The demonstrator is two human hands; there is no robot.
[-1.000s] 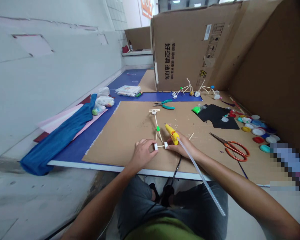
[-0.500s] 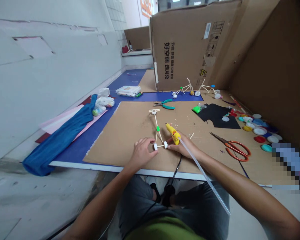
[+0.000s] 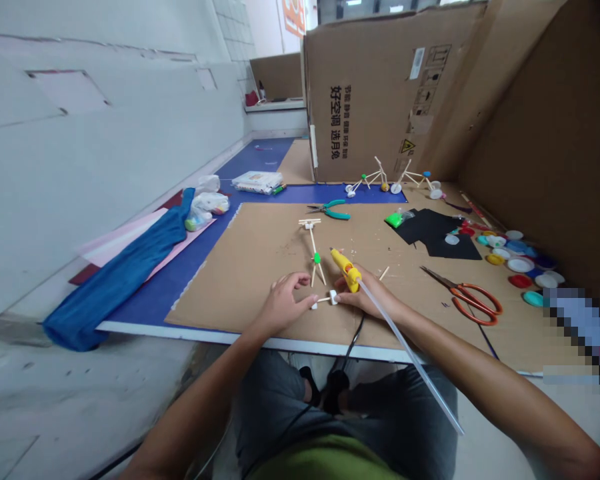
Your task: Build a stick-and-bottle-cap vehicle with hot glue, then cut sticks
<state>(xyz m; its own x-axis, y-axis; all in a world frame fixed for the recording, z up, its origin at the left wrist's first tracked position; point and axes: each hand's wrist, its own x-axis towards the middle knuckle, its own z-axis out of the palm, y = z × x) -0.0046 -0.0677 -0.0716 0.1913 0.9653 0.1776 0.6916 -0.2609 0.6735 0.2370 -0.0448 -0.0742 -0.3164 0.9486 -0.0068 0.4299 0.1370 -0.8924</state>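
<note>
My left hand (image 3: 283, 305) is curved at the left end of a small wooden-stick axle (image 3: 324, 300), its thumb against the left white wheel (image 3: 315, 306). My right hand (image 3: 367, 293) grips a yellow glue gun (image 3: 347, 270), nozzle pointing away from me. A long clear glue stick (image 3: 405, 350) trails from its back. The right thumb and fingertips touch the right white wheel (image 3: 333, 297). Just beyond the axle, apart from it, lies a stick frame (image 3: 312, 241) with a green joint (image 3: 317, 259), two splayed legs and a white piece with crosswise sticks at its far end.
Teal-handled pliers (image 3: 335, 210) lie behind the frame. To the right are orange-handled scissors (image 3: 475, 300), black sheets (image 3: 450, 240) and several bottle caps (image 3: 520, 265). Similar stick models (image 3: 380, 177) stand before the cardboard box (image 3: 380, 100). A blue cloth (image 3: 125, 273) drapes over the left edge.
The axle with its two white wheels has come away from the frame's legs, drawn slightly toward me by both hands. The frame itself stays about where it was.
</note>
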